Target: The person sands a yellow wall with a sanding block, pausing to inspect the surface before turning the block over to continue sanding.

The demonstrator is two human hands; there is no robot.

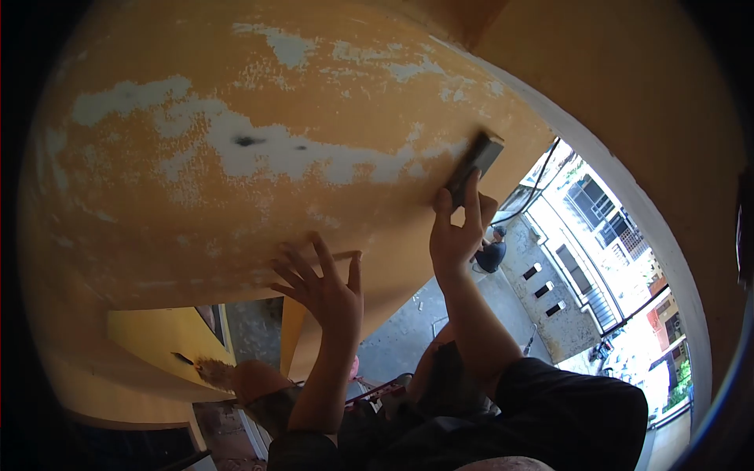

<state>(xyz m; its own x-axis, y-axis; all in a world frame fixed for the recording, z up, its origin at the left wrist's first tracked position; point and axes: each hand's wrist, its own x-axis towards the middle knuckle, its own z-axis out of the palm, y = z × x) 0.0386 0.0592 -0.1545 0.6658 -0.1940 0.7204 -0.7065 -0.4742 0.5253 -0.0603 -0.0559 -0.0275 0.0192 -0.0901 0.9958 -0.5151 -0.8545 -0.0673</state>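
Observation:
My right hand (pixel 458 231) is raised against an orange painted surface (pixel 236 228) with flaking white patches. It grips a dark flat block (pixel 476 163), apparently a sanding block or scraper, pressed on the surface near its right edge. My left hand (pixel 323 284) rests lower and to the left, fingers spread, palm against the same surface and holding nothing. Both forearms reach up from dark sleeves at the bottom of the view.
A white curved edge (pixel 628 204) bounds the surface on the right; beyond it lie a street and buildings (pixel 597 228). A person in dark clothes (pixel 492 253) crouches far off. A yellow panel (pixel 161 334) and a brush-like tool (pixel 210 369) sit lower left.

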